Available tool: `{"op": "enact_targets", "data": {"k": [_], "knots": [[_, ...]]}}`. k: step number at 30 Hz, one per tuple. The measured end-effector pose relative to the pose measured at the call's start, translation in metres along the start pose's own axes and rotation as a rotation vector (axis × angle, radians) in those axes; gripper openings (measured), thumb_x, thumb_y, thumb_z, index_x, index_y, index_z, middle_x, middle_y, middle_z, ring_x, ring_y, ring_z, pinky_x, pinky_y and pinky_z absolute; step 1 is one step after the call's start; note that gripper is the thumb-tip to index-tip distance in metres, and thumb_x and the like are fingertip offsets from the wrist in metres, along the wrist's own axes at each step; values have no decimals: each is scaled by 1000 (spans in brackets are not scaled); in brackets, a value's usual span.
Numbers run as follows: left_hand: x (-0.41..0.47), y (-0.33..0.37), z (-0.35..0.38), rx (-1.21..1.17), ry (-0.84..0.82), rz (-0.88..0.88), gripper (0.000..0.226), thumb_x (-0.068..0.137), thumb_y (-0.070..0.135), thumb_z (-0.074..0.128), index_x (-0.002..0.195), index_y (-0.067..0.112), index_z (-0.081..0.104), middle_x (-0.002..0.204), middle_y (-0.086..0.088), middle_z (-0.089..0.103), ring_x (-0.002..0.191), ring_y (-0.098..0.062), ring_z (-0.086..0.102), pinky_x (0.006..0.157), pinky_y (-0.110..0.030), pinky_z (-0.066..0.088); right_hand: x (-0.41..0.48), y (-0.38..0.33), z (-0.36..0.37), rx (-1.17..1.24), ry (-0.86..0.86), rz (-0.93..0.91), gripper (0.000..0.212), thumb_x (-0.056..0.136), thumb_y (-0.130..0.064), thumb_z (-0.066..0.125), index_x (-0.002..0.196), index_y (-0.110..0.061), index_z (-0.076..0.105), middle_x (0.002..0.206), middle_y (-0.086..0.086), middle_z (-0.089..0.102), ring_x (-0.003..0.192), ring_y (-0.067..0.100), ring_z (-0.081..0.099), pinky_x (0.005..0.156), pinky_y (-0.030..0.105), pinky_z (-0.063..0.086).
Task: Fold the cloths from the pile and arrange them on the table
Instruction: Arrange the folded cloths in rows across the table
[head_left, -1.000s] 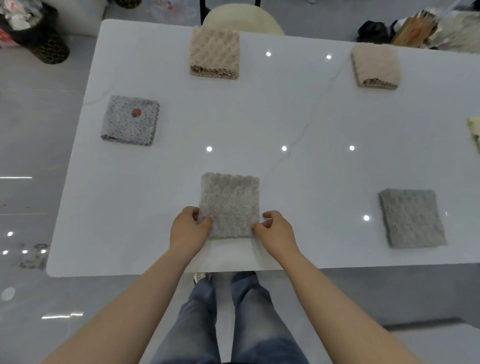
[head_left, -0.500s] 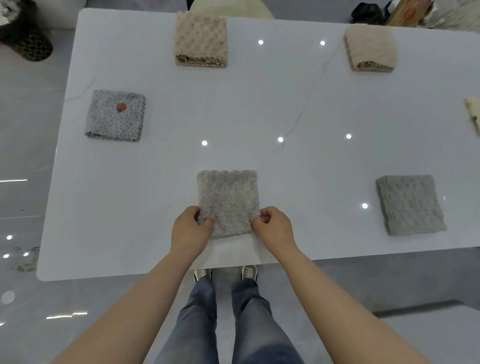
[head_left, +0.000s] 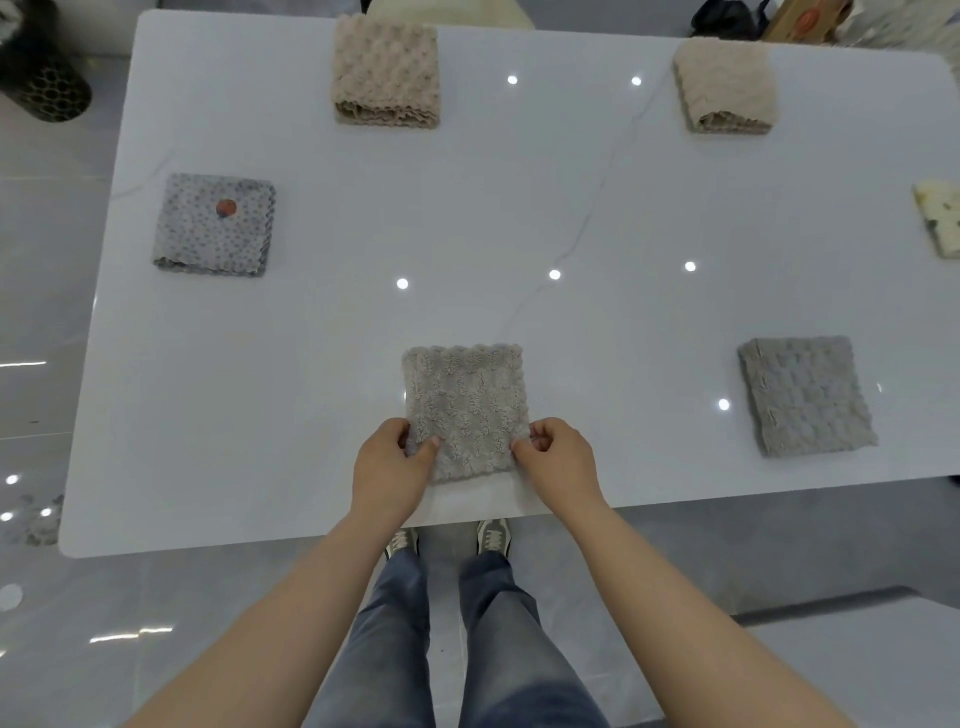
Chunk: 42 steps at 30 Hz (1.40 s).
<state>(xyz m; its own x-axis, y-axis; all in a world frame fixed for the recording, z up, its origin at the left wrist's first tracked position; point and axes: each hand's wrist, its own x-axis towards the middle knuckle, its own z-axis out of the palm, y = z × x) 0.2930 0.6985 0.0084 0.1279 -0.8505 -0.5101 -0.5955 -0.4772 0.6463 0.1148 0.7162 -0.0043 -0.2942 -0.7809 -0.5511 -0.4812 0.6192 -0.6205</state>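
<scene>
Risk: an uneven release could drag the folded grey cloth (head_left: 465, 410) askew or loosen its layers.
Left hand (head_left: 392, 467): pinching the cloth's near-left corner, thumb on top.
Right hand (head_left: 558, 462): pinching the near-right corner, fingers curled.
Cloth: flat on the table (head_left: 311, 338), reaching away from both hands.
Beyond: spotted cloth (head_left: 215, 223) lies well ahead-left.

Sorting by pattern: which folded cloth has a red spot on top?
The grey dotted cloth near the table's left edge; no other cloth shows a red spot.
</scene>
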Motion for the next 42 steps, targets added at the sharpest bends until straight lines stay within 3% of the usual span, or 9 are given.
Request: {"op": "enact_targets", "data": {"k": [7, 11, 14, 24, 27, 38, 42], "knots": [[-3, 1, 2, -14, 10, 21, 15, 90, 22, 61, 89, 13, 48, 70, 11, 43, 75, -18, 46, 52, -23, 28, -3, 4, 0, -13, 1, 4, 11, 88, -20, 63, 92, -13, 56, 74, -7, 51, 70, 10, 47, 57, 14, 32], [-4, 0, 3, -20, 12, 36, 13, 90, 21, 60, 89, 13, 50, 70, 12, 45, 70, -15, 45, 54, -10, 28, -3, 5, -1, -18, 6, -3, 10, 88, -19, 63, 91, -13, 55, 73, -8, 49, 66, 4, 45, 56, 12, 31], [-4, 0, 2, -30, 16, 27, 13, 90, 20, 61, 89, 14, 49, 70, 12, 45, 63, -8, 43, 51, -7, 31, -3, 5, 0, -18, 7, -1, 11, 88, -19, 62, 94, -12, 57, 76, -6, 52, 71, 11, 48, 57, 13, 32], [-7, -12, 5, -61, 6, -2, 9, 87, 19, 63, 89, 13, 57, 77, -2, 58, 75, -26, 58, 57, -22, 38, -9, 8, 1, -18, -7, 11, 17, 88, -20, 63, 101, -9, 60, 78, -5, 52, 77, 13, 50, 58, 10, 32], [-10, -15, 7, -69, 7, -5, 10, 87, 20, 63, 89, 13, 56, 74, 1, 56, 75, -27, 59, 57, -20, 39, -12, 9, 1, -18, -4, 10, 16, 87, -19, 63, 100, -10, 59, 76, -7, 51, 77, 13, 50, 58, 11, 32], [-11, -10, 9, -58, 26, 14, 9, 89, 20, 61, 94, 15, 56, 72, 13, 49, 66, -9, 47, 56, -11, 32, -15, 13, 0, -17, 31, 4, 17, 88, -20, 63, 101, -9, 59, 73, -9, 50, 75, 13, 49, 57, 11, 32], [-12, -7, 9, -70, 25, 18, 9, 89, 20, 61, 94, 17, 54, 73, 13, 49, 68, -12, 48, 57, -11, 33, -16, 13, 0, -8, 39, 5, 18, 89, -20, 62, 103, -9, 59, 74, -9, 51, 73, 11, 49, 57, 10, 32]]}}
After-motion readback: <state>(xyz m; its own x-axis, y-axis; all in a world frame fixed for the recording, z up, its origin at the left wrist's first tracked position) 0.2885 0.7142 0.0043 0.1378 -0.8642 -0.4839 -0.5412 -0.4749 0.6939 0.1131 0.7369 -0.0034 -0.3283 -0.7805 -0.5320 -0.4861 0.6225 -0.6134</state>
